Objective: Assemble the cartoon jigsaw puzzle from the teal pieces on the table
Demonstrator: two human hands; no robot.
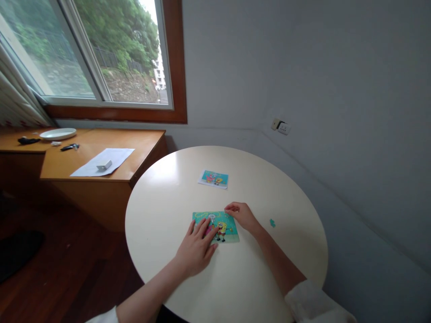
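A nearly whole jigsaw puzzle (230,231) with cartoon figures on a teal ground lies flat on the round table. Across its left part my left hand (198,246) rests palm down, fingers spread and touching the picture. My right hand (241,214) is at the puzzle's upper right corner, thumb and fingers pinched on a small puzzle piece (226,215), mostly hidden by the fingertips. One loose teal puzzle piece (272,223) lies apart, to the right of my right forearm. Farther back sits a small picture card (214,179) showing similar cartoon figures.
The round white table (161,211) stands against the wall. At left is a wooden desk (90,139) bearing a paper sheet (117,157), a small white box (104,165), a white plate (58,133) and dark small items. A wall socket (283,128) is behind.
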